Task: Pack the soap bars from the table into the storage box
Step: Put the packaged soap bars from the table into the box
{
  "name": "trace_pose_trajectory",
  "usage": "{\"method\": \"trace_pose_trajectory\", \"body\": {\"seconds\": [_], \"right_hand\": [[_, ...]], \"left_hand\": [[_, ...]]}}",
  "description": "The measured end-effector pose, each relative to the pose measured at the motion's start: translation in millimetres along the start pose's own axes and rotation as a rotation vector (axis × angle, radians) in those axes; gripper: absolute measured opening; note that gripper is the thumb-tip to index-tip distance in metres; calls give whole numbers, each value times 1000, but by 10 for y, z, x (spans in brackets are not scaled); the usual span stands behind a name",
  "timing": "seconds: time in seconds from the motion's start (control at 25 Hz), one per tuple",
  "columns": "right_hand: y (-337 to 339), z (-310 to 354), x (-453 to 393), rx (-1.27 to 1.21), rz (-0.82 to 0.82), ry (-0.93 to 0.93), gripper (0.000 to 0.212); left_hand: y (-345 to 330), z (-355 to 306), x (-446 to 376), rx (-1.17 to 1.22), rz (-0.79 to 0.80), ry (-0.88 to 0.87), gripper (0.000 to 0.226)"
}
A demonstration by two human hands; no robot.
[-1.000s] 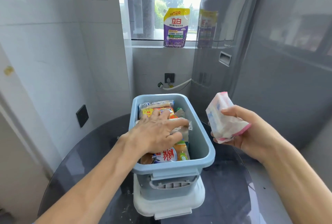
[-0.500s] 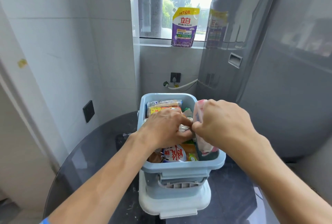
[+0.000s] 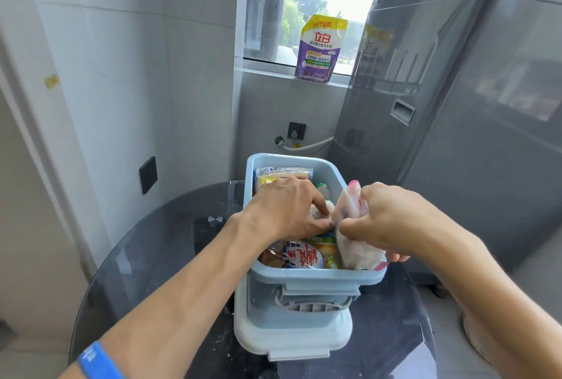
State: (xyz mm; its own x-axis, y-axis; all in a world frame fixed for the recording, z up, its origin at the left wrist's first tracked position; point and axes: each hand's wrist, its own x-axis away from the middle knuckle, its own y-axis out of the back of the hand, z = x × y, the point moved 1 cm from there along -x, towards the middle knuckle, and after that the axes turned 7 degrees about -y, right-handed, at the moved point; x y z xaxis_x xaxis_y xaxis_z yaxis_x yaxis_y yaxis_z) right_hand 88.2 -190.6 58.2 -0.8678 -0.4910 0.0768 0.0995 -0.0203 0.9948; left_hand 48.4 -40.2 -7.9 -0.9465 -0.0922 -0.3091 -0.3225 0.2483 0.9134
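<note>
A light blue storage box [image 3: 316, 279] stands on its white lid [image 3: 292, 336] on a dark round glass table [image 3: 158, 245]. Several wrapped soap bars [image 3: 304, 257] fill it. My right hand [image 3: 386, 220] grips a pink-and-white wrapped soap bar [image 3: 354, 252] held on edge inside the box against its right wall. My left hand [image 3: 289, 211] rests on the packed bars in the middle of the box, fingers bent over a crinkled wrapper and pressing them toward the left.
A tall grey washing machine [image 3: 456, 123] stands close on the right behind the table. A purple detergent pouch [image 3: 320, 50] sits on the window sill. Tiled walls close in on the left, with a dark wall switch [image 3: 148, 175].
My right hand brought the pink-and-white bar from the air at the right into the box and pushed it lower along the right wall. My left hand stayed on the packed bars.
</note>
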Motion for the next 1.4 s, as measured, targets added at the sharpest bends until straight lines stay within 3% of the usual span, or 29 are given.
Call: {"method": "trace_pose_trajectory", "body": {"seconds": [0.24,0.52,0.64,0.88,1.0,1.2,1.4], "right_hand": [[-131,-52,-62,57,-132,-27,31],[-30,-9,-112,21,-54,43,28],[-22,54,-158,163,-106,62,26],[-281,-32,-304,233,-185,115,42],[-479,-86,-318,205,-87,103,67],[-388,-136,-535,60,155,146,62],[-399,-146,-605,68,176,152,61]], "left_hand": [[-118,26,-43,-52,116,-45,30],[-176,37,-93,-123,138,1,28],[-158,41,-90,-113,161,-3,29],[-181,35,-82,-156,144,-18,29],[-185,30,-76,-154,166,-37,34],[-186,17,-74,-153,117,-22,40],[-170,-23,-79,-169,113,7,40]]}}
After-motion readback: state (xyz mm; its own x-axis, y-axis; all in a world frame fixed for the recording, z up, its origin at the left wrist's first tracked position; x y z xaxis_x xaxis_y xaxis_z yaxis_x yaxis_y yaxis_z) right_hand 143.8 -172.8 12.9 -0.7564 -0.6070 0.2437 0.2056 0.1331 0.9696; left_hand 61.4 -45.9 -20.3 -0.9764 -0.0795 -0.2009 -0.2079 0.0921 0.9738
